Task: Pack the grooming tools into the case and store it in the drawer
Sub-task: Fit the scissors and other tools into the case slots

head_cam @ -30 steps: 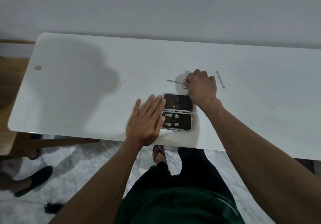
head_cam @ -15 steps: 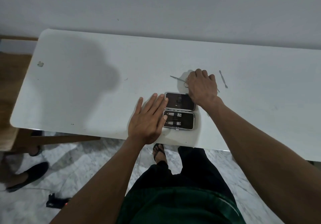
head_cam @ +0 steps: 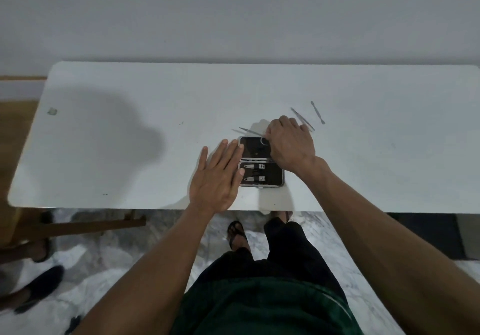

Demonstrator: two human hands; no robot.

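A small dark grooming case (head_cam: 272, 177) lies open on the white table (head_cam: 130, 153) near its front edge. Two nail clippers (head_cam: 254, 172) sit in its near half. My left hand (head_cam: 217, 178) lies flat with fingers spread against the case's left edge. My right hand (head_cam: 291, 147) is closed on small scissors (head_cam: 250, 131) over the case's far half; the blades point left and a finger loop shows by my knuckles. Two thin metal tools, one (head_cam: 302, 118) touching my fingers and one (head_cam: 318, 112) further right, lie on the table.
A wall runs behind the table. A wooden piece of furniture (head_cam: 15, 153) stands at the left. Below the table edge are a marble floor, my legs and sandalled feet, and dark shoes (head_cam: 39, 290) at the lower left.
My right hand has drawn the scissors toward me, from the table beyond the case to over its far half. A thin tool behind the hand is now uncovered. My left hand stays put.
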